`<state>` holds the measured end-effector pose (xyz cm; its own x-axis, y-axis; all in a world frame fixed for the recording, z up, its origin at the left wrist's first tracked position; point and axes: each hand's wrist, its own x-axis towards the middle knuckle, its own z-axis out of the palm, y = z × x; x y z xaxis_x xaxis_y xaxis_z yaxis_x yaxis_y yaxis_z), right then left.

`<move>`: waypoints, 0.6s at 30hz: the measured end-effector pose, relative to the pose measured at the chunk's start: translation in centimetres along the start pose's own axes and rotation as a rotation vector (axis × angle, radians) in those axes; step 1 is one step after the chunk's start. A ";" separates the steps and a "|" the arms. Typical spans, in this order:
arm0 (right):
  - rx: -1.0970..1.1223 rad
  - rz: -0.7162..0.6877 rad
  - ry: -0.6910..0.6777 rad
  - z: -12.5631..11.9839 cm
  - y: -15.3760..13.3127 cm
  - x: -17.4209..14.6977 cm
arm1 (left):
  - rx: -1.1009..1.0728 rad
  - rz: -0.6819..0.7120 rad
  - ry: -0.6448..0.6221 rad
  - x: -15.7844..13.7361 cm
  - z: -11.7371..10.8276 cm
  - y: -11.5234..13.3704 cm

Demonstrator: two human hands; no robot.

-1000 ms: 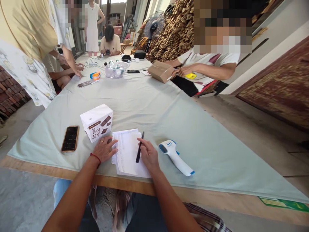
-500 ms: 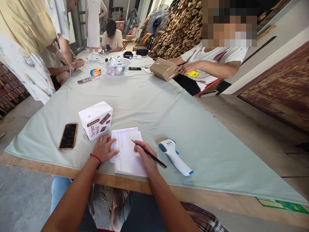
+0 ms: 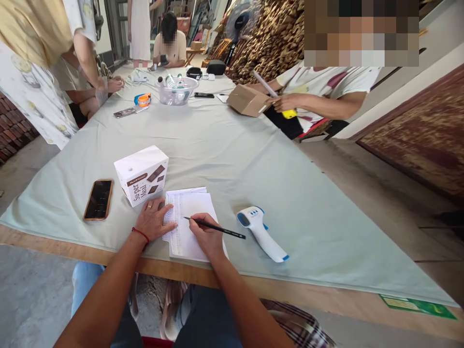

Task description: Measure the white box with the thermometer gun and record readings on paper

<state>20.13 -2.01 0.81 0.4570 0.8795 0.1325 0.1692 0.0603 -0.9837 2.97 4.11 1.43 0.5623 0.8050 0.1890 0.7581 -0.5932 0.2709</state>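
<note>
My right hand (image 3: 208, 238) grips a black pen (image 3: 223, 229), its tip over the left part of the upper sheet. Beneath it lies a stack of white paper (image 3: 192, 205), with small writing along the left side. My left hand (image 3: 152, 221) rests with fingers spread, the thumb and a finger on the paper's left edge. Just beyond that hand stands a white box (image 3: 143, 169) printed "Super Meal". A phone (image 3: 98, 199) in an orange-brown case lies face up to the left. On the right is a white and blue infrared thermometer (image 3: 261, 233).
A clear plastic basin (image 3: 177, 95) with bottles stands farther back on the cloth-covered table (image 3: 217, 145). Near it lie an orange tape roll (image 3: 144, 100) and a black phone (image 3: 204, 95). A person at the right handles a cardboard box (image 3: 247, 100). Other people are at the far end and left.
My right hand has moved left with the pen, which now lies flatter over the paper. My left hand stays on the paper's edge. At the right, a person now holds up a pale, long object.
</note>
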 end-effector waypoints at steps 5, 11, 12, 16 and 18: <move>-0.054 0.002 -0.039 0.3 0.3 0.0 | -0.028 0.000 0.017 0.0 0.2 -0.1; -0.083 -0.005 -0.065 0.5 1.2 0.0 | -0.013 0.003 0.010 -0.1 0.3 -0.1; -0.081 -0.004 -0.071 0.5 1.3 0.0 | -0.010 0.003 0.007 -0.1 0.3 -0.1; -0.084 0.001 -0.086 0.4 1.3 0.0 | -0.005 0.008 0.009 -0.1 0.5 -0.2; -0.093 0.002 -0.090 0.4 1.3 0.0 | -0.006 0.008 0.012 -0.1 0.5 -0.3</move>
<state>20.03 -1.73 -0.55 0.3776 0.9188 0.1151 0.2504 0.0183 -0.9680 2.89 4.18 0.86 0.5640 0.8006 0.2025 0.7518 -0.5992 0.2753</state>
